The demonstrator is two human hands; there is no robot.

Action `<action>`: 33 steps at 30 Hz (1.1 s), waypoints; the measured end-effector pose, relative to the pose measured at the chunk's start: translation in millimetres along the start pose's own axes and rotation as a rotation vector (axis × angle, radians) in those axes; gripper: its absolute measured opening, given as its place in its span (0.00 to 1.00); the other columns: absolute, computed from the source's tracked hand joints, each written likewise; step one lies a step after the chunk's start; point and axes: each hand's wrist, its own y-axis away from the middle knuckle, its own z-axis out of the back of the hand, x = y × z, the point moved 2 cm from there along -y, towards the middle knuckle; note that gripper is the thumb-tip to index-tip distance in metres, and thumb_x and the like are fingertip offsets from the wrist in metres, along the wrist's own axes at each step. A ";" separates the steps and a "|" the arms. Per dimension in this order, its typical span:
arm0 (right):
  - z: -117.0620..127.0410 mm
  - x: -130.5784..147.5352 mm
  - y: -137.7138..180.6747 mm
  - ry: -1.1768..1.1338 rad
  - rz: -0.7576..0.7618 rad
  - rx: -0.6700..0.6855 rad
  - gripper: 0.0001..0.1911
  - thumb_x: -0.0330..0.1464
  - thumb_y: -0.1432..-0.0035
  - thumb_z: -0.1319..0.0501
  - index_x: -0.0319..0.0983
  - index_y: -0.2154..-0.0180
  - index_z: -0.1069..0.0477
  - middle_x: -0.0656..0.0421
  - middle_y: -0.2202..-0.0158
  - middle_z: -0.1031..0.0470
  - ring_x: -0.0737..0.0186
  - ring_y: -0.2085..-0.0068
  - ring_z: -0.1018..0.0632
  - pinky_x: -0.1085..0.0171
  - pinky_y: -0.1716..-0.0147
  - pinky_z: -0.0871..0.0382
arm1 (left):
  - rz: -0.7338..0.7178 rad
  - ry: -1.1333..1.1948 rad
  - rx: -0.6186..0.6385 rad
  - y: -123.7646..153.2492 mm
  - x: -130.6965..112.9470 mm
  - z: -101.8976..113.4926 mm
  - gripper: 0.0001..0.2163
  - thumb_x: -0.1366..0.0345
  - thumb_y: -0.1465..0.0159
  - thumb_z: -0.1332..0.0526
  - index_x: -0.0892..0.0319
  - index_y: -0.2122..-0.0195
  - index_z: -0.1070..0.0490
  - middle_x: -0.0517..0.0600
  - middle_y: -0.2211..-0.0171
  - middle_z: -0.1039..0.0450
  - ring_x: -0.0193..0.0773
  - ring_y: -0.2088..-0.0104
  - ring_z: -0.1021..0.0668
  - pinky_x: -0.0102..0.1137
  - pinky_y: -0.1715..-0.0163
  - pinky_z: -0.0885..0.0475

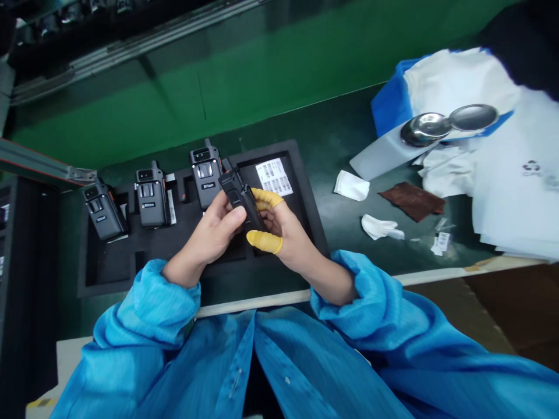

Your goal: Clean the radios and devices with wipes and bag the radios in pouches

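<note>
Between my two hands is a black two-way radio [241, 195], tilted, its side turned up. My left hand [217, 228] is closed on its left side, the thumb lying along the casing. My right hand [283, 233], with yellow finger cots on the thumb and a finger, grips its other side. Beneath lies a black foam tray [312, 203]. Three more radios marked Riton stand in it: a left radio [105, 210], a middle radio [152, 198] and a near radio [207, 174] just beyond my left hand. A sheet of barcode labels [274, 176] lies in the tray's right part.
Right of the tray are a white folded cloth [351, 185], a brown cloth [411, 201] and a crumpled white piece [379, 227]. A blue bin [393, 96] holds white cloths, with a metal-lidded dispenser bottle [386, 152] leaning before it. White bags [515, 198] cover the far right.
</note>
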 end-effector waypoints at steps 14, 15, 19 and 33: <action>2.4 -3.3 0.6 -0.065 -0.020 -0.019 0.43 0.44 0.58 0.30 0.43 0.42 0.42 0.55 0.49 0.29 0.57 0.52 0.26 0.55 0.51 0.29 | -0.001 0.000 0.016 1.7 -3.9 4.2 0.21 0.64 0.50 0.31 0.58 0.55 0.30 0.52 0.55 0.24 0.48 0.51 0.24 0.38 0.52 0.29; 2.3 -3.1 0.9 -0.061 -0.019 -0.022 0.42 0.44 0.58 0.30 0.43 0.42 0.42 0.55 0.49 0.29 0.57 0.52 0.26 0.55 0.51 0.29 | -0.002 -0.011 0.017 1.8 -4.2 5.2 0.20 0.64 0.50 0.32 0.58 0.55 0.30 0.52 0.56 0.24 0.48 0.51 0.24 0.38 0.52 0.29; 2.4 -2.2 1.7 -0.019 -0.001 -0.055 0.42 0.44 0.59 0.30 0.43 0.43 0.40 0.53 0.47 0.31 0.56 0.51 0.26 0.54 0.50 0.28 | -0.016 -0.044 0.021 1.9 -5.3 9.1 0.20 0.63 0.51 0.30 0.58 0.57 0.28 0.52 0.57 0.23 0.47 0.54 0.22 0.38 0.52 0.29; 1.4 1.7 -0.4 -0.032 -0.020 -0.090 0.44 0.44 0.62 0.30 0.36 0.44 0.39 0.50 0.51 0.29 0.55 0.54 0.25 0.55 0.53 0.27 | -0.082 -0.057 0.029 -0.8 -2.7 12.5 0.20 0.64 0.52 0.28 0.59 0.58 0.27 0.51 0.59 0.21 0.41 0.58 0.20 0.32 0.57 0.25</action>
